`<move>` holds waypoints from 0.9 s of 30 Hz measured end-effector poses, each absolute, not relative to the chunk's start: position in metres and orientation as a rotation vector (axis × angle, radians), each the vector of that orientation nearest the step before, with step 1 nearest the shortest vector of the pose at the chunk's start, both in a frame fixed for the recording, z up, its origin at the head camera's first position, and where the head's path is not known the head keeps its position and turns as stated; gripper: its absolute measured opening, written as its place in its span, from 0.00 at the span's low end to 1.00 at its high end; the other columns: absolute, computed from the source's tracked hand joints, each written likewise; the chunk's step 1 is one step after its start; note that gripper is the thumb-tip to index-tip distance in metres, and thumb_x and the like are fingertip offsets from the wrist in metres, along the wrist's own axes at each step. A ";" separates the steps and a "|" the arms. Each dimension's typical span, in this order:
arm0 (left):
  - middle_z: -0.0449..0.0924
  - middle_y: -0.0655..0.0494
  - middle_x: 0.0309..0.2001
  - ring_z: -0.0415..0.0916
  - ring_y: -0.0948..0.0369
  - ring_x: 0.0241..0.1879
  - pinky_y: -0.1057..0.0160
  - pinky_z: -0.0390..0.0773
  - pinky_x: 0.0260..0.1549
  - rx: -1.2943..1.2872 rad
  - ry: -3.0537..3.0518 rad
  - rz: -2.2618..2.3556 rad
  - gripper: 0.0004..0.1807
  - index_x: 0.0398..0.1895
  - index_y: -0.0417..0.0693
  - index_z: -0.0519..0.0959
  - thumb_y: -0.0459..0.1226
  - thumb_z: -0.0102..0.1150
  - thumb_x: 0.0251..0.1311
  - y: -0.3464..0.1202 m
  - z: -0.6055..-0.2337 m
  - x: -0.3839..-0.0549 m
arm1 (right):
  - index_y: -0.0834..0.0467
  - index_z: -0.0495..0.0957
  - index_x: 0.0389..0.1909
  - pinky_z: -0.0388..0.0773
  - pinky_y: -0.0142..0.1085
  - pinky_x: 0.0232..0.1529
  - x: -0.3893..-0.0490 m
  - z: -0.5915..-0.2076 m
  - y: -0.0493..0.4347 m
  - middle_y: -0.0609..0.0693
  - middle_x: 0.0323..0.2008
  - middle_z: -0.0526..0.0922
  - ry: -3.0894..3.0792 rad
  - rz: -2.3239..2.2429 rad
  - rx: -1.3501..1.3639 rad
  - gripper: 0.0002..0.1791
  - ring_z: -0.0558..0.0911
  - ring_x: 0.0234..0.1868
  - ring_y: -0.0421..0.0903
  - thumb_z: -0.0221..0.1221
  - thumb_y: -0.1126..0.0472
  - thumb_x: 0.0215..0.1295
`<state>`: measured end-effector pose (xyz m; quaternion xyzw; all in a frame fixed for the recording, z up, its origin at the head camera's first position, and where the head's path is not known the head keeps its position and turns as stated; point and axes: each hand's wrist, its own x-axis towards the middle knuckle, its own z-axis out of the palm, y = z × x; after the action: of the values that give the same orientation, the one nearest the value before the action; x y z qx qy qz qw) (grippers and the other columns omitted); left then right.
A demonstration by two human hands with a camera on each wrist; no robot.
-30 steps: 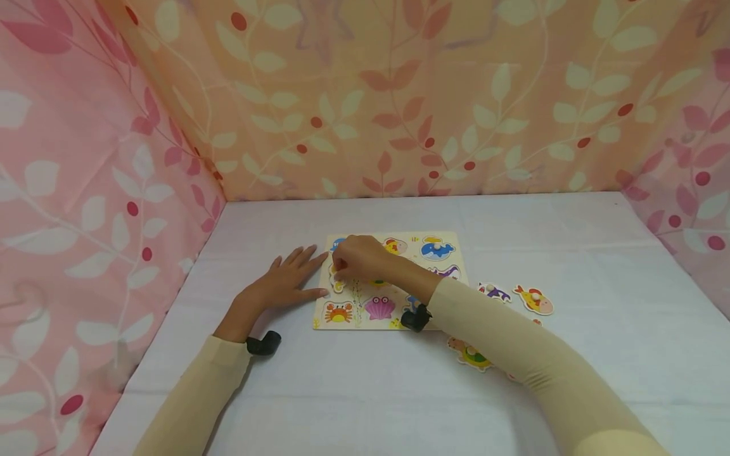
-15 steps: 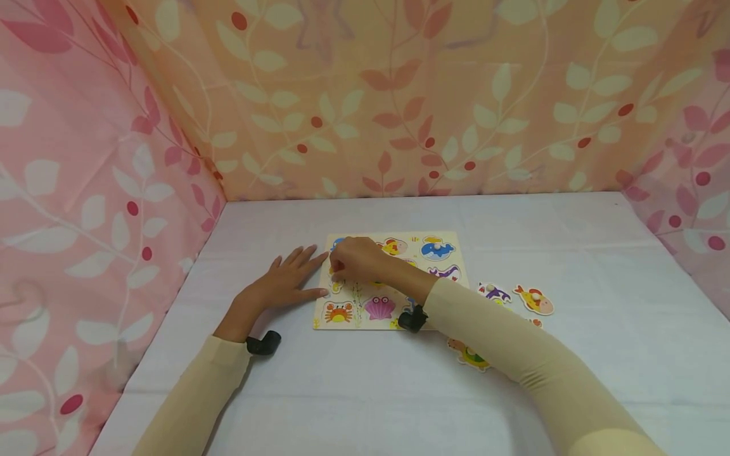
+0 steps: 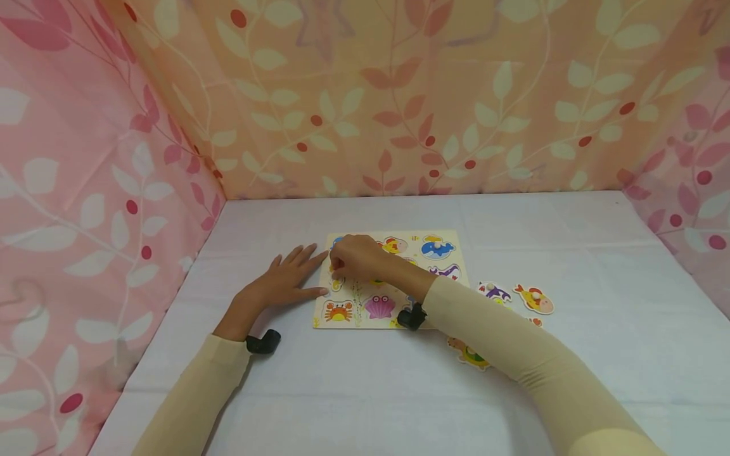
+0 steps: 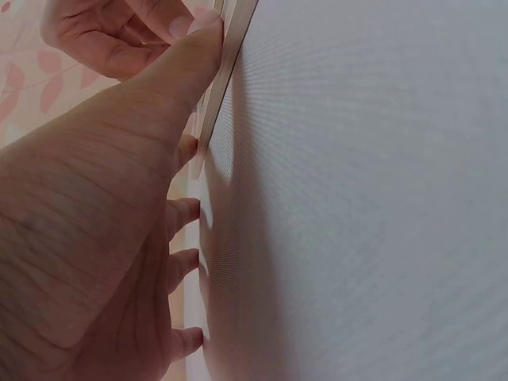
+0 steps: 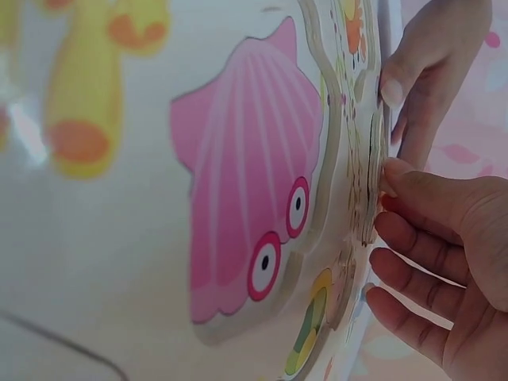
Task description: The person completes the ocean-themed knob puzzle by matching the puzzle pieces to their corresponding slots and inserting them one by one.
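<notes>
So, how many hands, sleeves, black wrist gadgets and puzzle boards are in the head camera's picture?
Hands, left hand and right hand: 2
Beige sleeves: 2
Black wrist gadgets: 2
Puzzle board: 1
Total: 7

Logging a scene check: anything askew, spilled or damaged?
Nothing stands out. The fish and turtle lie off the board, but look like ordinary loose puzzle pieces; no visible spill or damage. Whether the piece under the right hand sits flat, I can't tell.

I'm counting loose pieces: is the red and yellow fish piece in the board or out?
Out: the fish piece lies on the table, knob up, right of the board and apart from it.
</notes>
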<state>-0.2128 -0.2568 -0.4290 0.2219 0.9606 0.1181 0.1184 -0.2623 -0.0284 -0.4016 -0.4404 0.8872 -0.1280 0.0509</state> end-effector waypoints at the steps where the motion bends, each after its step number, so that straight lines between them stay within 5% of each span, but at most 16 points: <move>1: 0.42 0.46 0.82 0.36 0.42 0.80 0.27 0.39 0.69 0.648 2.809 0.345 0.50 0.83 0.63 0.48 0.69 0.52 0.64 -0.257 -0.429 -0.213 | 0.49 0.86 0.34 0.75 0.32 0.40 -0.263 -0.402 -0.028 0.39 0.30 0.80 2.699 -0.387 -1.340 0.08 0.76 0.35 0.39 0.69 0.50 0.65; 22: 0.42 0.46 0.82 0.37 0.42 0.80 0.27 0.40 0.69 0.649 2.814 0.328 0.50 0.83 0.62 0.49 0.69 0.53 0.63 -0.255 -0.428 -0.215 | 0.51 0.85 0.32 0.74 0.33 0.39 -0.262 -0.401 -0.029 0.41 0.30 0.79 2.711 -0.387 -1.308 0.08 0.75 0.34 0.41 0.69 0.51 0.65; 27: 0.42 0.46 0.82 0.37 0.41 0.80 0.27 0.39 0.69 0.646 2.821 0.316 0.51 0.83 0.63 0.48 0.71 0.52 0.62 -0.257 -0.431 -0.215 | 0.50 0.86 0.39 0.75 0.33 0.39 -0.258 -0.398 -0.026 0.41 0.33 0.82 2.726 -0.326 -1.281 0.09 0.76 0.36 0.40 0.67 0.50 0.67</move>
<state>-0.2146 -0.2568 -0.4309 0.2203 0.9626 0.1077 0.1151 -0.2580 -0.0264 -0.3976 -0.4221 0.8984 -0.1073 0.0559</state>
